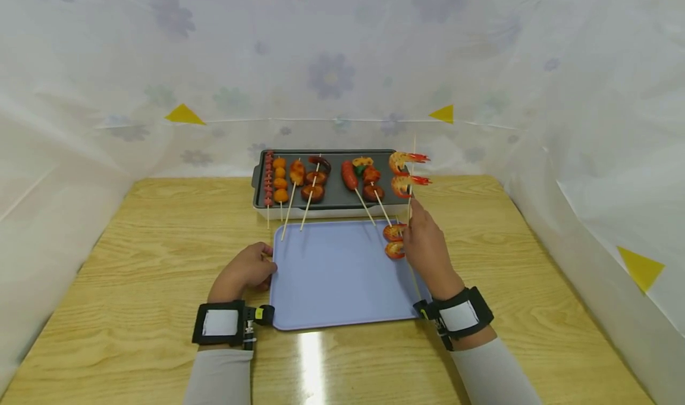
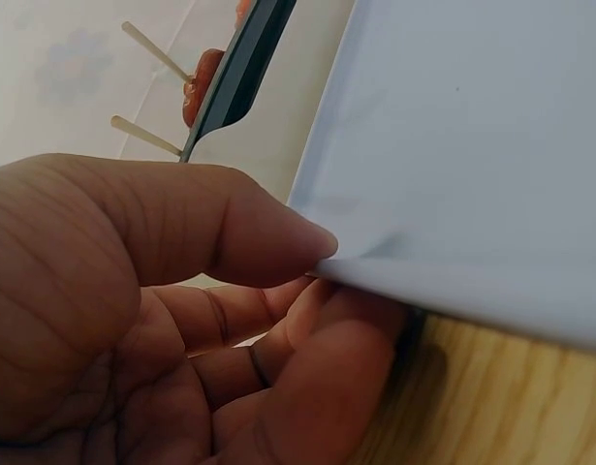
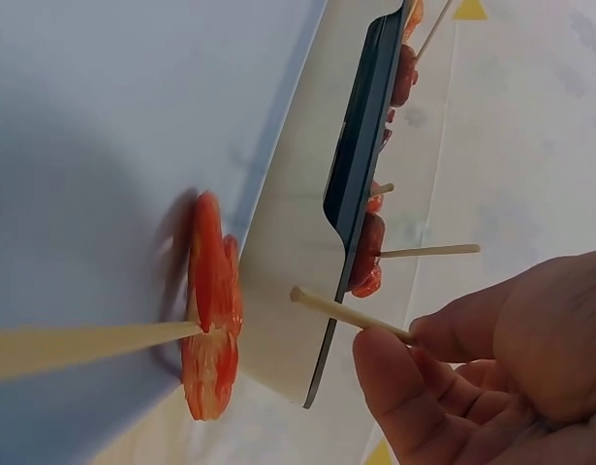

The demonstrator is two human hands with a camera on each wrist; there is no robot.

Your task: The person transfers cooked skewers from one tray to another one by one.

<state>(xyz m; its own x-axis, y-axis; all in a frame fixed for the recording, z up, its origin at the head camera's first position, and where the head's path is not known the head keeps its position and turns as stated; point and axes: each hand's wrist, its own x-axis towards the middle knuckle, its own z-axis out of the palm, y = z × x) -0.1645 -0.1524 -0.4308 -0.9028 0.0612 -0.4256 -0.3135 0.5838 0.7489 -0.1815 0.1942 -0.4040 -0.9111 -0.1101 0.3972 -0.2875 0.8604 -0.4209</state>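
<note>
Two hands in my view, both at the blue tray (image 1: 332, 274) on the wooden surface (image 1: 134, 244). My left hand (image 1: 243, 272) pinches the tray's left edge: the wrist view shows the thumb (image 2: 249, 228) on top of the rim and the fingers curled under it. My right hand (image 1: 425, 247) is closed on the stick of a shrimp skewer (image 1: 409, 173), held upright at the right end of the grill pan (image 1: 332, 200), its two shrimp level with the pan's far right corner. The right wrist view shows a stick end pinched between the fingertips (image 3: 394, 373).

A second shrimp skewer (image 1: 395, 241) lies on the tray's right side, just left of my right hand, its stick running toward me.

On the pan, left to right: a row of skewers with small red pieces, orange balls, browned pieces, a sausage, and mixed pieces. Several sticks overhang the pan's near edge toward the tray.

A floral sheet (image 1: 342, 66) backs the scene.
</note>
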